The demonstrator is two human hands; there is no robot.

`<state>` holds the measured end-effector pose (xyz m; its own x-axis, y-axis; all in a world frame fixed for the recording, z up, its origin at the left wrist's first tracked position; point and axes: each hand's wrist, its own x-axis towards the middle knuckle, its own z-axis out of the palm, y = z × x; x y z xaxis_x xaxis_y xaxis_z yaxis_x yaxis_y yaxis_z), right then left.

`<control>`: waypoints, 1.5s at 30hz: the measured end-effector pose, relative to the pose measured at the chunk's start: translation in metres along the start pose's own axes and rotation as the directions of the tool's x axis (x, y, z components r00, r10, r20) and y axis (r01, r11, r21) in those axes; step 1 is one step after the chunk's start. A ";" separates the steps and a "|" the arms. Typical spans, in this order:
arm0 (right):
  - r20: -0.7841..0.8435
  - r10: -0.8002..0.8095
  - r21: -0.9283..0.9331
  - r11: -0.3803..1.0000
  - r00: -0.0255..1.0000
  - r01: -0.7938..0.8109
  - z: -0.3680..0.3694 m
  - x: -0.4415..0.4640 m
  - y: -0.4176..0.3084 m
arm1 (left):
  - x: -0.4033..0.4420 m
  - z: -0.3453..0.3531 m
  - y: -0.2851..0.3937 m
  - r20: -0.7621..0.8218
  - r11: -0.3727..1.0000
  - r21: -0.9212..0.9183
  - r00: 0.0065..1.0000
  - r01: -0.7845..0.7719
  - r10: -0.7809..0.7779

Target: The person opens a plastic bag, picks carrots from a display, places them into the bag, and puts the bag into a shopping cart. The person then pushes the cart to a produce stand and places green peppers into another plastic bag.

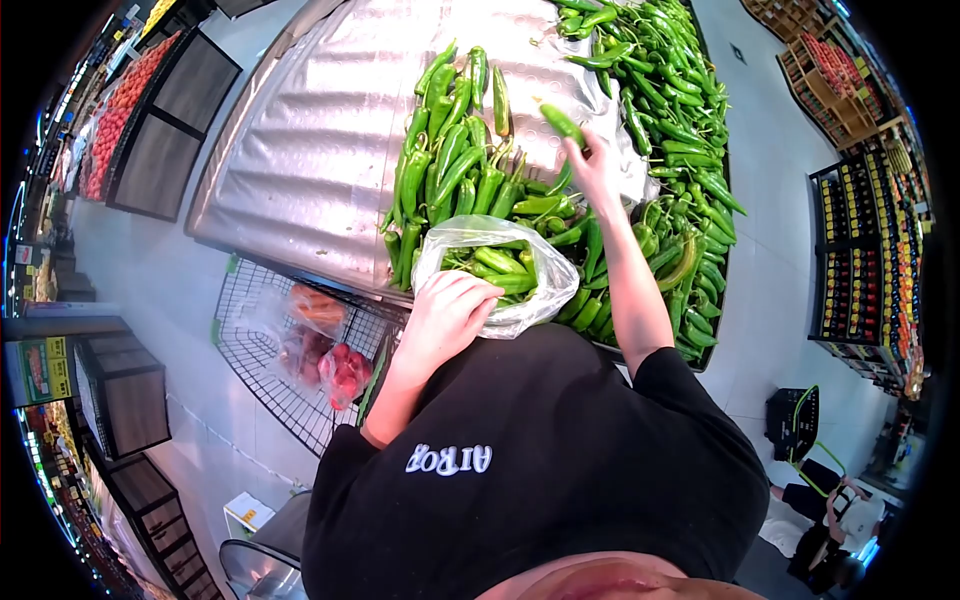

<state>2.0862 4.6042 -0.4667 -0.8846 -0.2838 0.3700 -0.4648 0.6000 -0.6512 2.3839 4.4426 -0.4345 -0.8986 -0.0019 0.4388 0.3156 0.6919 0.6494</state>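
My right hand grips a single green pepper above the silvery display surface. Closer to my body, my left hand is closed on the near rim of a clear plastic bag. The bag's mouth gapes upward, with several green peppers visible inside. Behind the bag lies a loose pile of long green peppers. A larger heap of thinner green peppers runs along the right side of the stand.
A wire shopping cart stands at the left against the display, holding bagged red produce and an orange bag. Stocked shelves line the right. A person is at lower right near a black basket.
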 end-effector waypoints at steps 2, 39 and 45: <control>0.173 0.195 0.267 0.934 0.965 -0.237 0.008 -0.012 0.007 | 0.000 0.000 0.000 -0.002 1.000 0.004 1.000 -0.004 0.004; 0.592 0.215 0.552 0.594 0.777 -0.586 0.040 -0.021 0.003 | -0.003 0.002 0.001 -0.008 0.999 0.006 0.999 0.041 -0.041; 0.410 0.182 0.583 0.702 0.894 -0.410 0.045 -0.020 0.014 | -0.003 0.002 0.002 -0.007 0.999 -0.001 0.999 0.046 -0.046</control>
<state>2.0957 4.5844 -0.5125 -0.8903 -0.4515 -0.0594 0.0149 0.1015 -0.9947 2.3867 4.4450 -0.4358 -0.9099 -0.0393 0.4130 0.2742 0.6900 0.6698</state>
